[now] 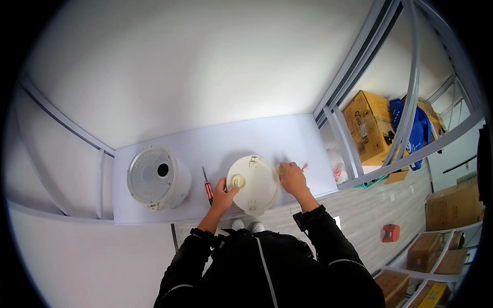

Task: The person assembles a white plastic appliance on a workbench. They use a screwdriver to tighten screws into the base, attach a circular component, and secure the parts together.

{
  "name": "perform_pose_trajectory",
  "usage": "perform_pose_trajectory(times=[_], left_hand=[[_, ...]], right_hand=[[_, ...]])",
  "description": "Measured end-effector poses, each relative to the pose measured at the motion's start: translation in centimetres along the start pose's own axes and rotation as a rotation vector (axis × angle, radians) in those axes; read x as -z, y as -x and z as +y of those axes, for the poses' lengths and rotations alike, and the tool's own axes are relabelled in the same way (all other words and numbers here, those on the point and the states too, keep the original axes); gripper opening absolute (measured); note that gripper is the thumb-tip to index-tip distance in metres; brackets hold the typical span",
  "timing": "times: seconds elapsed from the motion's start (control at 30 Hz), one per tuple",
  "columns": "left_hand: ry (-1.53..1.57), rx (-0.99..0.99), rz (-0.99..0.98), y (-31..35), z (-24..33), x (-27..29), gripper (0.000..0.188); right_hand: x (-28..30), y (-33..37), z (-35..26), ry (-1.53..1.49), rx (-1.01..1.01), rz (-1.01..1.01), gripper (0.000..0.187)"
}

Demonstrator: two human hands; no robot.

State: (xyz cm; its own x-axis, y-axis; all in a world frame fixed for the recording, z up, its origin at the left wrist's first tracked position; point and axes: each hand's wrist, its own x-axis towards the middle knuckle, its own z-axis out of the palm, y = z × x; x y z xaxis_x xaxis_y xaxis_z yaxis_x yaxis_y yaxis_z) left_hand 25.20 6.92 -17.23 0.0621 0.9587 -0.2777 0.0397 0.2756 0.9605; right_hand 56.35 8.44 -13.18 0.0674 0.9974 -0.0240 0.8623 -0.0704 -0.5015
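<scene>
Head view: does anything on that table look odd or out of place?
Nothing looks spilled or broken. The white pot between both hands lies with its underside up, and a red screwdriver lies beside it.

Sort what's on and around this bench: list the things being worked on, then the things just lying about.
In hand:
left hand on cream round lid
right hand at the lid's rim

Lying about:
red-handled screwdriver
white round pot
cardboard boxes
blue bag
</scene>
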Motion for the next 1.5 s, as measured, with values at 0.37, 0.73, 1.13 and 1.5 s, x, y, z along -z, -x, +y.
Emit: perform_pose_trajectory(times=[0.37,0.73,1.13,1.5], left_hand=[[0.143,0.104,-0.117,0.7,0.0,0.3,0.059],[0.362,0.152,-0.218,1.6,2.9,0.1,0.055],[0.411,-0.163,-0.212,3.3,12.4,0.1,0.059],[0.368,-0.284,-0.251,3.7,13.5,-0.7,0.061]], right_hand=[[2.4,-1.1,-1.6,-0.616,-0.001,0.124,0.056],[9.5,1.3,-9.0,-0.564,0.637,0.155,0.071],[10.4,2.8,-11.9,-1.144,0.533,0.035,0.058],[11.7,3.3,-13.5,-0.92,0.585,0.075,0.052]])
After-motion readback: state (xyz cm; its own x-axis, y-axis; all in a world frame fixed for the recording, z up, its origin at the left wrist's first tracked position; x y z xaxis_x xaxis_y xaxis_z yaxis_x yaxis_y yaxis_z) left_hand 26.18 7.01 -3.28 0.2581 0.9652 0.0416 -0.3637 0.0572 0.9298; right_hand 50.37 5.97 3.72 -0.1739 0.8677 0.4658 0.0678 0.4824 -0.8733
